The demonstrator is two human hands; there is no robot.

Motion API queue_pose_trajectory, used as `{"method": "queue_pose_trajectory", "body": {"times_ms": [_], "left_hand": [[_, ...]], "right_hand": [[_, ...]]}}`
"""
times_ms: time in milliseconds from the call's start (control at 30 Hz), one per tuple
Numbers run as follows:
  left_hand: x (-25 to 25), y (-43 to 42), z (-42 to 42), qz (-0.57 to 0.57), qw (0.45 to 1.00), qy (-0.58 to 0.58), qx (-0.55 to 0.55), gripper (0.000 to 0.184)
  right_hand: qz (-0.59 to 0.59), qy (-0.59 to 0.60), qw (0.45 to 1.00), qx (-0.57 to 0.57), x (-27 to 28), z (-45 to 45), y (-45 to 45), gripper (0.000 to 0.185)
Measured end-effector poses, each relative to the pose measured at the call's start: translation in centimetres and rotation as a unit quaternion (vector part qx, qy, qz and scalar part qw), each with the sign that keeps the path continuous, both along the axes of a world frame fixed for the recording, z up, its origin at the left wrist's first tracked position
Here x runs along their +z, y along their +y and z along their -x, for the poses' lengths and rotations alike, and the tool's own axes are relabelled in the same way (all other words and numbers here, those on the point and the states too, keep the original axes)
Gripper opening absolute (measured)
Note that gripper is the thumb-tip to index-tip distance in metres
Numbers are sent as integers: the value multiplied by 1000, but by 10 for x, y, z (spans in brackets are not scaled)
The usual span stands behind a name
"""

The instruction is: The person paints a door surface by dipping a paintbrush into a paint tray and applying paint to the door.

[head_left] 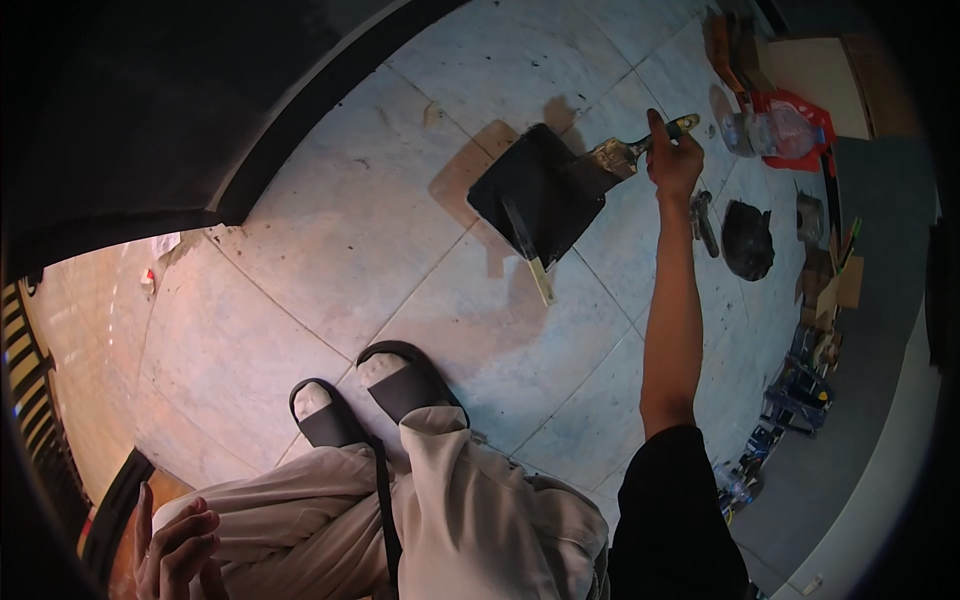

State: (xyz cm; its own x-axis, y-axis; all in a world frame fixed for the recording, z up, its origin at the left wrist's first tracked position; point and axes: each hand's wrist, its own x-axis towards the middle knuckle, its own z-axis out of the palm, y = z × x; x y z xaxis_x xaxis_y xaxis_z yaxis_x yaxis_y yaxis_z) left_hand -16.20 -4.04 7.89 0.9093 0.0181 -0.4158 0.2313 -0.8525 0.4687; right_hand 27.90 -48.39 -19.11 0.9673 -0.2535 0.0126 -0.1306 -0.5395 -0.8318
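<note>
My right hand [674, 160] is closed around the handle of a wide paintbrush [618, 158]. Its bristles point left, at the right edge of a dark, flat, square panel or tray [537, 180]; whether they touch it I cannot tell. Across the lower part of this dark square lies a long, thin tool with a pale handle [540, 280], its dark end over the surface and its handle past the near edge. Low at the left, my left hand [178, 548] is beside my knee, fingers apart and slightly bent, with nothing visible in it.
Right of the square, a dark, ragged-edged bowl-like piece [748, 240] and a small metal tool [706, 222] lie on the tiled floor [330, 270]. A red plastic bag [800, 130] and boxes line the right side. A black-framed panel [230, 190] stands upper left. My sandalled feet are below.
</note>
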Motion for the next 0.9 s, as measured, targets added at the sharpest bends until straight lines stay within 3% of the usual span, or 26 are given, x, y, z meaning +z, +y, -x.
{"method": "queue_pose_trajectory", "body": {"times_ms": [367, 467, 533, 600, 733, 900], "left_hand": [[1, -3, -4, -7, 1000, -3, 6, 4], [10, -17, -32, 8, 1000, -24, -18, 14], [21, -27, -42, 28, 999, -29, 0, 26], [16, -30, -32, 5, 999, -34, 36, 22], [20, -33, -40, 17, 999, -35, 22, 28], [23, -37, -30, 25, 999, -47, 6, 29]], "right_hand": [[81, -51, 995, -5, 24, -2, 10, 39], [150, -112, 982, -36, 35, 0, 3, 38], [5, -132, 991, 21, 33, 5, -18, 23], [-246, -80, 966, -28, 69, 47, 28, 20], [-402, 7, 913, 73, 68, 103, 78, 33], [-521, 76, 839, 141, 46, 166, 162, 27]]}}
